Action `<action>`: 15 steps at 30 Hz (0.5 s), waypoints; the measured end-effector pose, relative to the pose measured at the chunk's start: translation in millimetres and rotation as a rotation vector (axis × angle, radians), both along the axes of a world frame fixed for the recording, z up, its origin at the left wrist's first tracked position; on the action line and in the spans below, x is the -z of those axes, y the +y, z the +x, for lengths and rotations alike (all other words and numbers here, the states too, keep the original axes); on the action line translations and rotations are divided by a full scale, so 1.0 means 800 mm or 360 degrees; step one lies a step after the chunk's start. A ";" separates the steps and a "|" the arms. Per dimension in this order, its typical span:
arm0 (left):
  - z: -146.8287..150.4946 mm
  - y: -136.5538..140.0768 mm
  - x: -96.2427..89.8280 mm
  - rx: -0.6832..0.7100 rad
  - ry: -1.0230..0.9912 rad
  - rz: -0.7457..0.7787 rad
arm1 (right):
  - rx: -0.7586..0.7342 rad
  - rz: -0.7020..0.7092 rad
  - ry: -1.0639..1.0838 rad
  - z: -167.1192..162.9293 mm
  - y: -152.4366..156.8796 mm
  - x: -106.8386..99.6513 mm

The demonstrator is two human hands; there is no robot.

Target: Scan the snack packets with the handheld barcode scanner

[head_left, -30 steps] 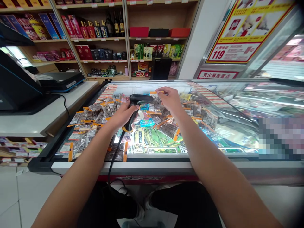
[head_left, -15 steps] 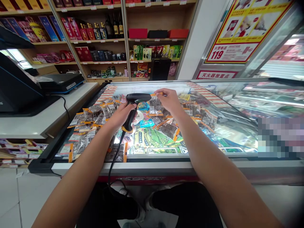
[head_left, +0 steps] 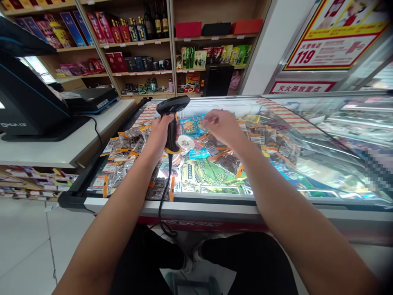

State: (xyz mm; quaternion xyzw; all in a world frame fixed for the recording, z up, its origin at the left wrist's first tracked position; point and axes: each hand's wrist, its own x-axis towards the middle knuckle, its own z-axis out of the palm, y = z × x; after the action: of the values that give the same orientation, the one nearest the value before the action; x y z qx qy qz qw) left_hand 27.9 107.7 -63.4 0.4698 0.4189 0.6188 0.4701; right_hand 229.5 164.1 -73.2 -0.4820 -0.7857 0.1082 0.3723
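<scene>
My left hand (head_left: 159,133) is wrapped around the grip of a black barcode scanner (head_left: 173,127), head up and cable hanging down over the glass edge. To its right, my right hand (head_left: 222,127) hovers above the goods, fingers loosely bent and a little blurred, with a gap by the thumb. No packet shows in it. Below it lie clear snack packets with orange edges (head_left: 229,162) and blue packets (head_left: 189,126). A pile of similar orange-edged packets (head_left: 132,139) lies left of the scanner. A round white-lidded tub (head_left: 186,142) sits near the scanner grip.
Everything rests on a glass-topped freezer (head_left: 211,200) with green packages (head_left: 211,174) showing beneath the glass. A counter (head_left: 61,151) at left carries a dark checkout terminal (head_left: 27,94) and a black scale (head_left: 89,98). Stocked shelves (head_left: 141,43) stand behind.
The orange-edged packet held up by my right hand is no longer seen there, and its fingers have bent inward. The scanner is more upright. The whole view has shifted.
</scene>
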 end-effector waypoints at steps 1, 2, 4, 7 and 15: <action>0.000 0.000 0.000 -0.0007 -0.0003 0.0013 | -0.0254 -0.0108 0.0033 -0.020 -0.013 0.002; -0.001 0.000 0.001 -0.0009 0.0002 0.0036 | -0.0453 -0.0194 0.0035 -0.039 -0.025 0.005; -0.004 -0.001 0.002 0.0010 0.0048 0.0106 | -0.0658 -0.0275 -0.0049 -0.070 -0.043 0.015; -0.010 -0.002 -0.002 0.0062 0.0134 0.0216 | -0.0680 -0.0264 -0.0136 -0.087 -0.051 0.033; -0.042 -0.017 -0.050 -0.0126 0.0332 0.0215 | -0.0620 -0.0172 -0.0181 -0.063 -0.036 0.037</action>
State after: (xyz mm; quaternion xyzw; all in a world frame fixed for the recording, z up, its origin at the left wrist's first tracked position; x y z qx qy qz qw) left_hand -5.5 94.4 -23.6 0.5453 0.4411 0.6114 0.3665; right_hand 179.4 135.3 -103.1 -0.3456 -0.8769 0.1928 0.2729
